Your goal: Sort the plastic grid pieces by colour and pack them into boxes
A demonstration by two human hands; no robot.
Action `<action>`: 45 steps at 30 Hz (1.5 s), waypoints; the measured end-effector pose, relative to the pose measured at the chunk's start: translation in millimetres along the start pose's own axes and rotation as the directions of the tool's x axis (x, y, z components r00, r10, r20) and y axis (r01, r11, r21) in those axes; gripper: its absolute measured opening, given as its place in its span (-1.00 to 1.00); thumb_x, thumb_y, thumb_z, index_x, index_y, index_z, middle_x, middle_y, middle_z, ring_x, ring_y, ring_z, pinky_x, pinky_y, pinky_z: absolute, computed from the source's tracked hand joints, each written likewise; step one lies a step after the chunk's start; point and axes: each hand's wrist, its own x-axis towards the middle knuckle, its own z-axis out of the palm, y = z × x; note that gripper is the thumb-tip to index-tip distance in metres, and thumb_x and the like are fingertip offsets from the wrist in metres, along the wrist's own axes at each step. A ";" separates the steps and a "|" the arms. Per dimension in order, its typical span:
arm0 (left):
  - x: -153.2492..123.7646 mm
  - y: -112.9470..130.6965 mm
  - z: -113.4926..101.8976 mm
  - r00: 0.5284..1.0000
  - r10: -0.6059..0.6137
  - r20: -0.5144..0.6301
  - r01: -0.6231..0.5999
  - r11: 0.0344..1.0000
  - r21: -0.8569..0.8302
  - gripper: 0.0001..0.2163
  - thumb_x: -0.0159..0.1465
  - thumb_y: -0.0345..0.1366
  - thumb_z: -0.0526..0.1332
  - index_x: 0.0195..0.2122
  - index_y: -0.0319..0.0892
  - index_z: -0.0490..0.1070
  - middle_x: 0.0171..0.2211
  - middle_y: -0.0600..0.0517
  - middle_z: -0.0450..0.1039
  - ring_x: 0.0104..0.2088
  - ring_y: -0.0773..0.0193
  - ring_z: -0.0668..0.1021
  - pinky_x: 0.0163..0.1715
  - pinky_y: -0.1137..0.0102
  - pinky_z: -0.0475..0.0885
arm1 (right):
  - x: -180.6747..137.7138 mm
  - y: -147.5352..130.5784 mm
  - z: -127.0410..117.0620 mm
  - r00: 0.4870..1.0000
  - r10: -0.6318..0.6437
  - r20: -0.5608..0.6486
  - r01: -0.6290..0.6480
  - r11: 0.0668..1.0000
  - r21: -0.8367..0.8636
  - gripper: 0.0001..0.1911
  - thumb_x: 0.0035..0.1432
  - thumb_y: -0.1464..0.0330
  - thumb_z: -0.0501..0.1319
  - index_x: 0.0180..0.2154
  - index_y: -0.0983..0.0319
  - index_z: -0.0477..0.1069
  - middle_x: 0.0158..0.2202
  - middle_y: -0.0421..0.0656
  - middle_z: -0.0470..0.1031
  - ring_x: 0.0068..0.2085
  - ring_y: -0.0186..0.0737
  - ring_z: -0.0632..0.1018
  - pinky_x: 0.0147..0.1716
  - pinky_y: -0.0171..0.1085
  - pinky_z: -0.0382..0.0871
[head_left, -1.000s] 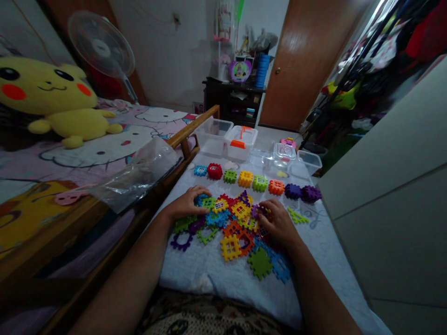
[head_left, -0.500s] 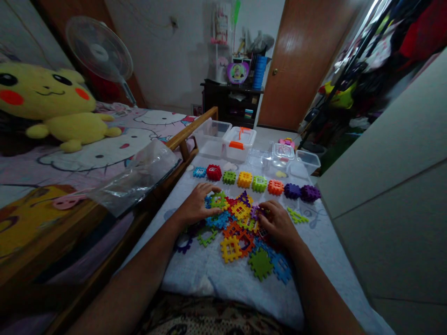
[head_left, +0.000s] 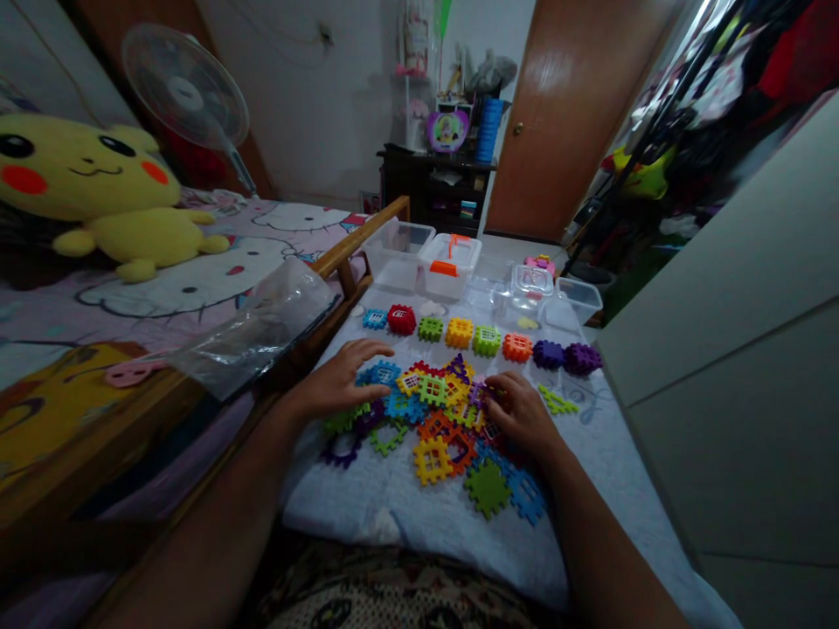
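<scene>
My left hand (head_left: 347, 376) is open, its fingers stretched out above blue notched tiles (head_left: 384, 374) at the left of a loose pile. Nothing shows between its thumb and fingers. On top of the pile lies a light-green window tile (head_left: 433, 390), beside a yellow and red one. My right hand (head_left: 521, 409) is curled at the pile's right side, its fingertips closed at a small purple tile (head_left: 477, 393); part of the grip is hidden. Nearer me lie a yellow window tile (head_left: 433, 460), a solid green tile (head_left: 488, 489) and a blue tile (head_left: 526, 498).
Stacks sorted by colour, such as the red stack (head_left: 401, 320) and the purple stack (head_left: 582, 359), form a row behind the pile. Clear plastic boxes (head_left: 452, 262) stand farther back. A wooden bed rail (head_left: 360, 236) runs along the left; a white cabinet (head_left: 734, 349) is at the right.
My left hand has let go of the light-green window tile and drawn back to the left. That tile now lies farther right on the pile. My right hand has barely moved.
</scene>
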 end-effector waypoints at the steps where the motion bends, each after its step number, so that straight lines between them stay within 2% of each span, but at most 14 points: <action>1: -8.6 -6.7 -6.9 0.999 -0.022 0.046 0.021 1.000 0.014 -0.47 0.19 0.03 0.28 0.12 -0.09 0.30 0.18 -0.09 0.29 0.22 0.01 0.31 0.25 0.11 0.17 | -0.1 -0.1 -0.1 1.000 -0.004 0.005 0.004 1.000 -0.005 -0.79 0.13 0.38 0.16 -0.17 0.24 0.45 -0.20 -0.06 0.45 -0.15 -0.12 0.48 -0.12 -0.15 0.36; 3: -25.1 -17.9 -13.6 0.989 -0.092 0.114 0.087 0.995 0.051 -0.39 0.09 0.00 0.35 0.13 -0.07 0.29 0.18 -0.08 0.29 0.22 -0.02 0.30 0.24 0.08 0.17 | -0.2 -0.5 -0.1 1.000 -0.010 0.012 0.010 1.000 -0.012 -0.78 0.14 0.37 0.16 -0.15 0.24 0.45 -0.20 -0.06 0.45 -0.15 -0.11 0.48 -0.11 -0.14 0.35; 5: -38.5 -24.9 -10.9 0.977 -0.155 0.145 0.146 0.987 0.072 -0.33 0.01 -0.04 0.40 0.14 -0.07 0.29 0.18 -0.08 0.30 0.21 -0.05 0.31 0.23 0.07 0.19 | -0.3 -0.8 0.3 1.000 -0.014 0.009 0.014 1.000 -0.013 -0.78 0.15 0.37 0.16 -0.15 0.23 0.45 -0.20 -0.06 0.46 -0.15 -0.11 0.48 -0.11 -0.13 0.35; 9: -50.8 -27.6 6.9 0.969 -0.222 0.111 0.217 0.975 0.057 -0.39 -0.04 -0.14 0.39 0.07 -0.10 0.33 0.10 -0.09 0.38 0.14 -0.04 0.41 0.18 0.12 0.28 | -0.4 -0.3 1.8 1.000 -0.013 0.005 0.013 1.000 -0.012 -0.78 0.14 0.37 0.16 -0.16 0.23 0.46 -0.22 -0.07 0.47 -0.17 -0.12 0.47 -0.13 -0.14 0.35; 12: -50.3 -25.3 15.9 0.969 -0.241 0.053 0.239 0.970 0.051 -0.50 0.02 -0.19 0.33 0.01 -0.14 0.35 0.05 -0.10 0.42 0.07 -0.01 0.46 0.12 0.16 0.33 | -0.5 0.6 2.3 1.000 -0.011 -0.002 0.011 1.000 -0.009 -0.77 0.14 0.37 0.16 -0.15 0.23 0.46 -0.22 -0.07 0.47 -0.17 -0.12 0.48 -0.13 -0.14 0.35; 16: -46.7 -22.8 18.7 0.977 -0.210 0.028 0.209 0.977 0.043 -0.55 0.07 -0.21 0.28 0.00 -0.17 0.37 0.02 -0.10 0.43 0.05 0.02 0.48 0.11 0.20 0.35 | -0.5 -0.1 1.2 1.000 -0.011 0.004 0.011 1.000 -0.014 -0.78 0.15 0.36 0.15 -0.16 0.23 0.46 -0.22 -0.07 0.46 -0.19 -0.13 0.48 -0.15 -0.15 0.35; 22: -44.2 -19.3 13.6 0.972 -0.230 -0.056 0.230 0.973 -0.003 -0.54 0.08 -0.15 0.31 0.01 -0.16 0.40 0.02 -0.10 0.47 0.02 0.01 0.51 0.08 0.17 0.38 | -1.2 -2.1 0.1 1.000 -0.003 0.003 0.003 1.000 -0.002 -0.79 0.16 0.35 0.14 -0.16 0.23 0.45 -0.22 -0.08 0.46 -0.20 -0.14 0.47 -0.15 -0.17 0.36; 26: -38.1 -6.9 7.3 0.962 -0.263 -0.077 0.254 0.961 -0.108 -0.59 0.16 -0.11 0.25 0.01 -0.14 0.42 0.01 -0.07 0.51 -0.03 0.03 0.56 0.00 0.21 0.44 | -1.9 -0.9 0.8 1.000 -0.001 0.000 0.001 1.000 -0.007 -0.80 0.16 0.34 0.15 -0.17 0.20 0.45 -0.22 -0.09 0.46 -0.18 -0.12 0.48 -0.14 -0.16 0.36; 31: -18.0 16.2 12.1 0.973 -0.205 -0.102 0.185 0.967 -0.176 -0.69 0.32 -0.15 0.05 -0.05 -0.11 0.47 -0.07 -0.02 0.57 -0.06 0.09 0.57 0.00 0.25 0.43 | -2.1 -1.3 1.0 1.000 0.013 0.007 -0.013 1.000 -0.012 -0.79 0.17 0.33 0.15 -0.15 0.21 0.45 -0.23 -0.09 0.46 -0.19 -0.12 0.48 -0.15 -0.14 0.36; 37: 11.0 28.9 27.4 0.997 -0.071 -0.005 0.069 0.981 -0.183 -0.72 0.33 -0.24 0.03 -0.05 -0.08 0.47 -0.11 0.02 0.57 -0.10 0.14 0.57 -0.03 0.26 0.44 | -1.7 -1.2 1.1 1.000 0.022 0.020 -0.022 1.000 0.000 -0.78 0.16 0.33 0.15 -0.16 0.22 0.45 -0.24 -0.09 0.45 -0.21 -0.13 0.48 -0.17 -0.14 0.36; 39: 17.5 28.6 32.3 0.999 -0.043 0.009 0.044 0.989 -0.142 -0.71 0.31 -0.28 0.05 -0.02 -0.10 0.45 -0.05 -0.03 0.55 -0.05 0.13 0.55 0.03 0.24 0.41 | -1.6 -1.4 0.8 0.999 0.026 0.025 -0.026 1.000 -0.002 -0.78 0.16 0.33 0.15 -0.16 0.23 0.45 -0.23 -0.08 0.45 -0.21 -0.12 0.48 -0.16 -0.13 0.36; 42: 19.9 25.2 35.4 0.998 -0.020 -0.064 0.016 0.998 -0.061 -0.68 0.26 -0.35 0.09 0.03 -0.13 0.41 0.07 -0.10 0.46 0.10 0.08 0.45 0.17 0.15 0.30 | -1.7 -2.0 0.4 0.999 0.027 0.021 -0.027 1.000 -0.003 -0.77 0.16 0.32 0.15 -0.15 0.23 0.46 -0.22 -0.08 0.46 -0.19 -0.11 0.48 -0.15 -0.13 0.36; 45: 10.3 16.9 29.4 0.991 -0.038 -0.132 0.034 0.999 -0.029 -0.67 0.26 -0.34 0.10 0.05 -0.11 0.38 0.10 -0.11 0.40 0.15 0.05 0.40 0.22 0.12 0.25 | -2.1 -2.2 0.6 1.000 0.024 0.012 -0.024 1.000 0.003 -0.77 0.16 0.32 0.15 -0.15 0.22 0.46 -0.23 -0.09 0.46 -0.20 -0.12 0.48 -0.16 -0.14 0.37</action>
